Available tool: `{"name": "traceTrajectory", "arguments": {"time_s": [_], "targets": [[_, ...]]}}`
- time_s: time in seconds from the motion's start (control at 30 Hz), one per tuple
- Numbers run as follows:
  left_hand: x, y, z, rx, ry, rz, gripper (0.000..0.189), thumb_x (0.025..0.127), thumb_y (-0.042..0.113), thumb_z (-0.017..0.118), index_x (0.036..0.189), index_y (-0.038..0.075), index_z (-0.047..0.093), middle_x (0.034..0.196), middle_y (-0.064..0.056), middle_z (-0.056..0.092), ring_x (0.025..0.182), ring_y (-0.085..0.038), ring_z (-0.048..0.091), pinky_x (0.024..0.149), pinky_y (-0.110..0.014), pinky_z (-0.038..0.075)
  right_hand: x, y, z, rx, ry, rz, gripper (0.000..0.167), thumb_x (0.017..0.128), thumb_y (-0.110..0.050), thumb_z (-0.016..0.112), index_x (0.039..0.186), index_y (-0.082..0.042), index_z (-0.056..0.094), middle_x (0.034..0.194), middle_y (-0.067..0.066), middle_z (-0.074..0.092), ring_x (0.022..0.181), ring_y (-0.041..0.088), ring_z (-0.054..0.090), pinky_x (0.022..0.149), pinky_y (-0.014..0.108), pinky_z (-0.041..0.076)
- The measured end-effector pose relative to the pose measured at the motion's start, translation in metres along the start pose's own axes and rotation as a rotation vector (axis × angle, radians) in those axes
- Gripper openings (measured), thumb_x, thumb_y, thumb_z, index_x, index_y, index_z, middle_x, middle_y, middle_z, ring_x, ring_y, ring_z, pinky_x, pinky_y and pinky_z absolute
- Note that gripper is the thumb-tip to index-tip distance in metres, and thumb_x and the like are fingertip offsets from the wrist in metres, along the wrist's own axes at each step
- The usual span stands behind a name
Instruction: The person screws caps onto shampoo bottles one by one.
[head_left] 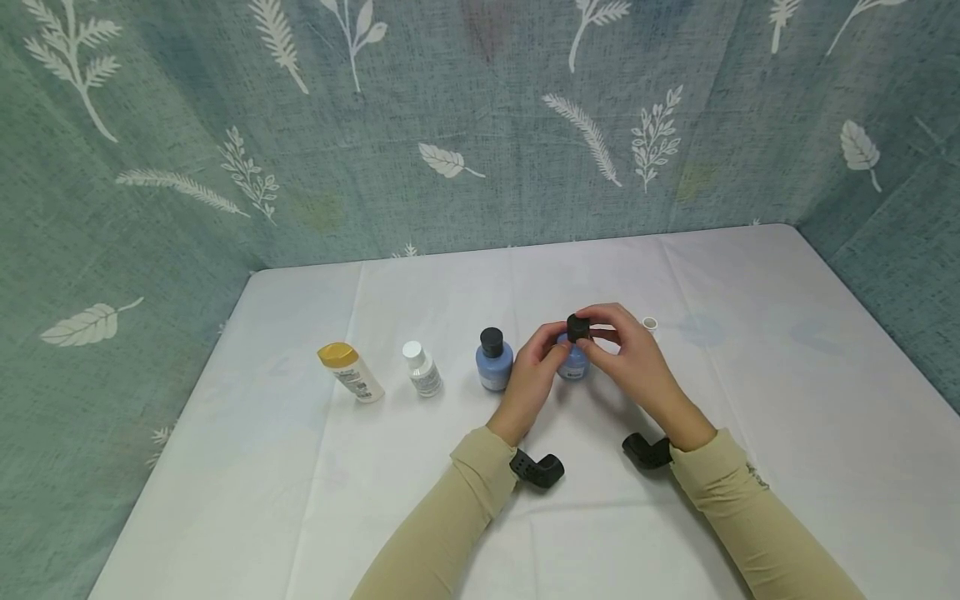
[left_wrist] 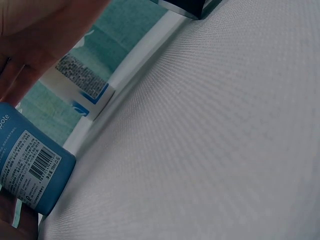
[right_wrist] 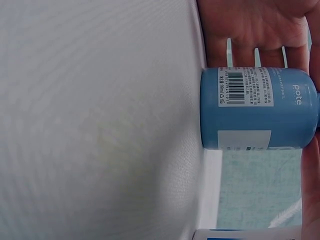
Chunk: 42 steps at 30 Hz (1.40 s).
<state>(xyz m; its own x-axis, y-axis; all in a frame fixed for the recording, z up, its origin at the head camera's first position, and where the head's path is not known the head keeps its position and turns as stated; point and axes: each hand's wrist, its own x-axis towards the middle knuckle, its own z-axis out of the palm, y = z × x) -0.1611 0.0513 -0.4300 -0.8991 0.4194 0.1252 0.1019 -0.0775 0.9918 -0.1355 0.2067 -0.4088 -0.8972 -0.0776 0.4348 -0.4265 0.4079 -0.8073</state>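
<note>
A blue bottle (right_wrist: 257, 110) with a black cap (head_left: 577, 328) stands upright on the table between both hands. My right hand (head_left: 626, 354) pinches the cap between thumb and forefinger. With thumb and forefinger, my left hand (head_left: 531, 367) holds the same bottle near its neck, just left of the cap. Its other fingers spread beside the bottle in the right wrist view. Close to the left hand is a second blue bottle (head_left: 493, 367), its black cap in place. A white container (left_wrist: 82, 82) with blue trim stands beyond the right hand, mostly hidden in the head view.
Further left stand a small white bottle (head_left: 424, 372) and a cream bottle with a yellow cap (head_left: 349, 372). A white cloth covers the table (head_left: 247, 467). Patterned green curtains (head_left: 480, 167) hang behind it and at both sides.
</note>
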Motion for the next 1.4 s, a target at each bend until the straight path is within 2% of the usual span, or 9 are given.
{"name": "traceTrajectory", "arguments": {"time_s": [0.07, 0.23, 0.6, 0.87, 1.13, 1.4], "targets": [[0.0, 0.0, 0.0, -0.004, 0.003, -0.003, 0.027, 0.093, 0.018, 0.047, 0.118, 0.018, 0.053, 0.118, 0.008, 0.054, 0.111, -0.006, 0.047, 0.095, -0.031, 0.035, 0.0, 0.008, 0.001, -0.005, 0.002, 0.012, 0.035, 0.082, -0.01, 0.064, 0.115, -0.014, 0.053, 0.112, -0.003, 0.051, 0.106, 0.012, 0.049, 0.088, 0.029, 0.042], [-0.001, 0.0, 0.0, -0.011, 0.012, -0.013, 0.027, 0.093, 0.018, 0.047, 0.119, 0.019, 0.053, 0.119, 0.009, 0.053, 0.112, -0.005, 0.046, 0.096, -0.032, 0.034, 0.0, 0.01, 0.002, -0.011, 0.001, 0.022, 0.035, 0.082, -0.012, 0.064, 0.114, -0.016, 0.053, 0.112, -0.006, 0.052, 0.105, 0.01, 0.05, 0.088, 0.026, 0.041], [0.0, 0.002, 0.0, -0.006, 0.0, -0.007, 0.029, 0.093, 0.016, 0.046, 0.121, 0.013, 0.051, 0.123, 0.003, 0.051, 0.115, -0.008, 0.045, 0.097, -0.032, 0.033, 0.0, 0.009, 0.001, -0.05, 0.0, 0.026, 0.04, 0.081, -0.016, 0.066, 0.118, -0.016, 0.051, 0.114, -0.006, 0.051, 0.103, 0.01, 0.05, 0.087, 0.028, 0.042], [0.001, 0.0, -0.001, 0.011, -0.004, -0.015, 0.03, 0.092, 0.016, 0.046, 0.121, 0.014, 0.05, 0.123, 0.004, 0.051, 0.115, -0.009, 0.045, 0.097, -0.033, 0.033, 0.001, 0.009, 0.002, -0.055, -0.004, 0.017, 0.04, 0.081, -0.016, 0.066, 0.118, -0.014, 0.053, 0.113, -0.006, 0.051, 0.103, 0.009, 0.05, 0.087, 0.027, 0.042], [0.0, -0.001, -0.001, 0.009, -0.008, -0.012, 0.03, 0.092, 0.016, 0.046, 0.122, 0.016, 0.05, 0.123, 0.005, 0.051, 0.115, -0.009, 0.045, 0.096, -0.034, 0.034, 0.0, -0.025, -0.001, -0.052, -0.013, -0.024, 0.038, 0.08, 0.0, 0.064, 0.116, -0.003, 0.054, 0.11, 0.011, 0.053, 0.103, 0.022, 0.051, 0.087, 0.038, 0.043], [0.001, 0.0, 0.0, 0.022, -0.033, 0.0, 0.033, 0.091, 0.013, 0.048, 0.124, 0.016, 0.048, 0.125, 0.005, 0.048, 0.117, -0.011, 0.043, 0.098, -0.032, 0.031, 0.0, -0.026, -0.002, -0.063, -0.011, -0.052, 0.038, 0.08, 0.0, 0.064, 0.117, -0.003, 0.054, 0.112, 0.013, 0.052, 0.104, 0.022, 0.05, 0.086, 0.035, 0.044]]}}
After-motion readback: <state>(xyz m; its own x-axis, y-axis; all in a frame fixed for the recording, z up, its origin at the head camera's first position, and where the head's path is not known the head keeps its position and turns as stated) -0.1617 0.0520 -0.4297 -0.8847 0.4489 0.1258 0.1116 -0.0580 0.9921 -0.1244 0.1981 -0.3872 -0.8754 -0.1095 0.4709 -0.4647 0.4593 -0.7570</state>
